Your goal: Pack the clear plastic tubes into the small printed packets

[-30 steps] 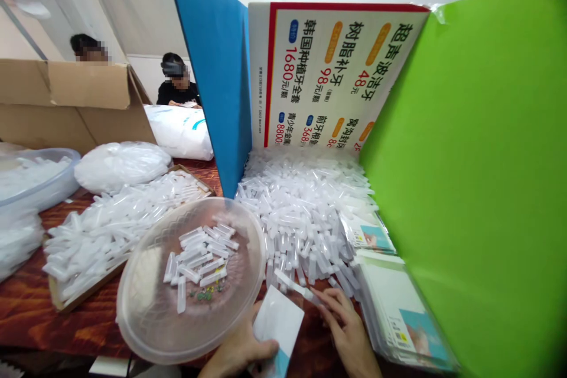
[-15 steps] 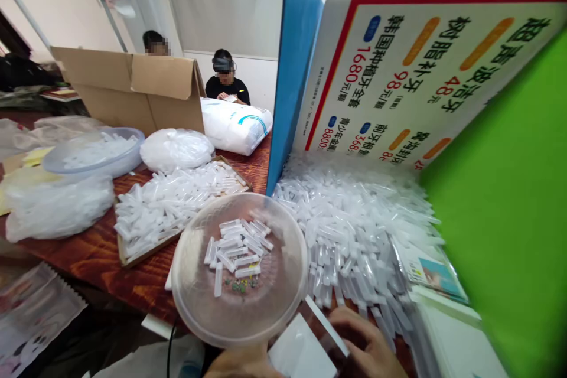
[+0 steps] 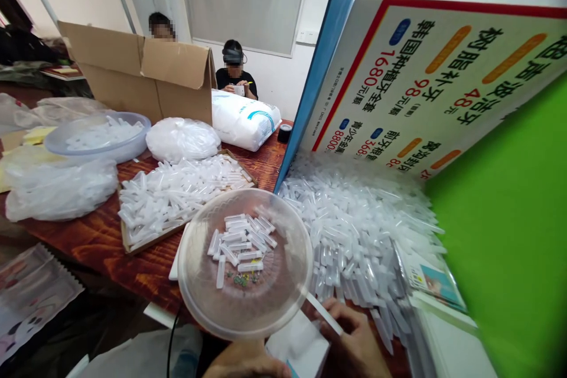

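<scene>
At the bottom edge, my left hand (image 3: 243, 360) is closed on the near left side of a white box (image 3: 295, 339) with a bit of blue at its lower corner. To the right of it, my right hand (image 3: 358, 339) has its fingers bent around a narrow white strip (image 3: 325, 314) that sticks out toward the bowl. Whether that strip is part of the box I cannot tell. Just beyond my hands is a clear plastic bowl (image 3: 199, 301), holding several small frosted plastic tubes (image 3: 239, 245) and some tiny green and yellow bits (image 3: 241, 279).
A large heap of frosted tubes (image 3: 354, 224) lies right, beneath a price board (image 3: 398, 71) and green panel (image 3: 509, 207). Left are a cardboard tray of tubes (image 3: 177, 195), a bluish basin (image 3: 88, 153), plastic bags (image 3: 62, 189) and a carton (image 3: 146, 77). Two people sit behind.
The view has shifted slightly, so the table things sit a little further right. The white box has turned and sunk lower in view, and the strip now points toward the bowl's rim.
</scene>
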Tool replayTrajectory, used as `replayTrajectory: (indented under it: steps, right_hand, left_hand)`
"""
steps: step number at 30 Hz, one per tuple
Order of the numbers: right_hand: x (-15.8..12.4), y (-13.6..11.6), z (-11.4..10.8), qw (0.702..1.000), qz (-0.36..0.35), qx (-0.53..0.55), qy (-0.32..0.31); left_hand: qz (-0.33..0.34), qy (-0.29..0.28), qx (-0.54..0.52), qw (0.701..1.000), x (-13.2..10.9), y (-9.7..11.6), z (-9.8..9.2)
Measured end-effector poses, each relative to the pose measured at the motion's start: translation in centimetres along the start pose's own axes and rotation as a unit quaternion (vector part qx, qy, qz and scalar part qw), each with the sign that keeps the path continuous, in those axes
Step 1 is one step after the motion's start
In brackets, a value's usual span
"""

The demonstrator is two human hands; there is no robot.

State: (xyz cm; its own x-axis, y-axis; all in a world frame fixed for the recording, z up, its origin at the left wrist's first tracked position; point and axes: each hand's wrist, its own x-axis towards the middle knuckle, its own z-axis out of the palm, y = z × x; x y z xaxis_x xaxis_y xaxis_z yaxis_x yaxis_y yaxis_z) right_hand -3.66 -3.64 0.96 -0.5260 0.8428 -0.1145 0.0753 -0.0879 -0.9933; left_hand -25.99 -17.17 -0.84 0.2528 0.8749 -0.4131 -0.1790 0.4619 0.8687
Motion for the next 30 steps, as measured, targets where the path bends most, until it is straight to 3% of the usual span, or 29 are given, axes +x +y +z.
replayTrajectory:
  steps: [2,3,4,6,9,11,13,15,16,17,18,19,21,24,26,28,30]
  right_hand:
    - [-0.8,0.4,0.8,0.996,-0.029,-0.054,-0.064]
    - [-1.3,0.7,1.0,0.994,-0.042,-0.078,-0.063]
    - [-1.9,1.1,1.0,0.993,-0.051,-0.097,-0.033]
    - [-3.4,2.0,0.3,0.985,-0.065,-0.130,0.095]
    - [-5.7,3.1,-1.8,0.940,-0.065,-0.174,0.285]
    - [-6.3,2.3,-3.1,0.916,-0.064,-0.196,0.344]
    - [-5.2,-0.3,-3.6,0.907,-0.090,-0.220,0.348]
    - [-2.0,-4.2,-2.6,0.912,-0.147,-0.266,0.278]
    - [0.2,-6.3,-1.5,0.912,-0.179,-0.299,0.214]
    - [2.6,-8.2,0.0,0.907,-0.205,-0.351,0.111]
    - [5.0,-9.7,1.9,0.878,-0.223,-0.423,-0.014]
    - [7.3,-10.8,4.1,0.822,-0.233,-0.497,-0.152]
    - [10.8,-11.4,8.9,0.774,-0.249,-0.518,-0.266]
    - [13.0,-9.8,14.7,0.730,-0.241,-0.544,-0.336]
    - [13.2,-8.7,16.4,0.723,-0.236,-0.545,-0.352]
    - [12.9,-8.9,15.6,0.737,-0.241,-0.521,-0.356]
    - [12.2,-9.9,12.8,0.764,-0.251,-0.485,-0.343]
  left_hand:
    - [-0.004,0.003,-0.012,1.000,0.4,0.5,0.2]
    - [0.005,-0.001,-0.008,1.000,0.5,0.8,0.3]
    - [0.018,-0.007,0.003,1.000,0.5,1.0,0.4]
    - [0.030,-0.006,0.033,0.999,0.5,1.0,0.4]
    - [0.006,0.018,0.069,0.997,0.6,0.4,0.3]
    - [-0.005,0.039,0.100,0.994,0.8,-0.1,0.4]
    - [-0.004,0.056,0.136,0.989,1.0,-0.3,0.5]
    - [0.005,0.050,0.143,0.989,1.2,0.0,0.7]
    - [0.016,0.037,0.132,0.990,1.2,0.3,0.8]
    - [0.029,0.019,0.116,0.993,1.1,0.5,0.8]
    - [0.042,-0.002,0.101,0.994,0.9,0.7,0.8]
    - [0.052,-0.020,0.093,0.994,0.7,0.7,0.8]
    - [0.042,-0.028,0.107,0.993,-0.1,0.5,0.6]
    - [-0.002,0.023,0.125,0.992,-1.1,-0.8,0.0]
    - [0.011,0.024,0.080,0.996,-1.5,-1.8,-0.2]
    - [0.062,-0.009,0.016,0.998,-1.6,-2.6,-0.2]
    - [0.101,-0.032,-0.032,0.994,-1.6,-2.8,0.0]
